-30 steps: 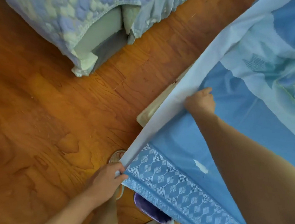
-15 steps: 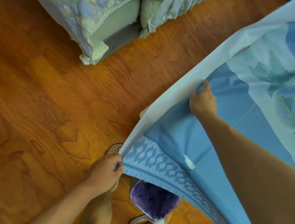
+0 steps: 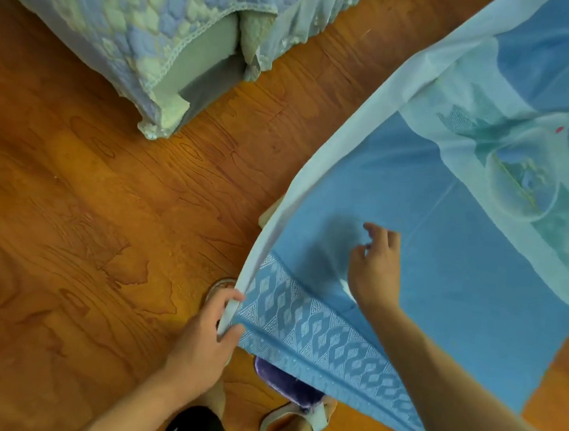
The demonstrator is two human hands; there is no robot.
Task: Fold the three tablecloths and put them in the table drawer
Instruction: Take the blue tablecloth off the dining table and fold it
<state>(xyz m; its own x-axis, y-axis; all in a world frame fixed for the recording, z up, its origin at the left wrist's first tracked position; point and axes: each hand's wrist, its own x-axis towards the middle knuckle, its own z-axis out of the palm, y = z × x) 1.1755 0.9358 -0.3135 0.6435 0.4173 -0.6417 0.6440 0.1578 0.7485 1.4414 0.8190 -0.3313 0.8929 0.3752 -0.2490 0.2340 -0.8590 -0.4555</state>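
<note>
Pinching tablecloth [image 3: 431, 207] corner in left hand [image 3: 208, 337], right hand [image 3: 376, 266] having just released the pale edge, hovering loose-fingered over cloth draped probably on the desk, likely regrasping for folding.

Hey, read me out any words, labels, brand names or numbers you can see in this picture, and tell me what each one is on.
None: no readable text shows anywhere.
The blue tablecloth carries only woven patterns and a printed picture panel, no letters.
A small red mark on that panel is too small to read.
The bed cover has a quilted pattern only.
</note>
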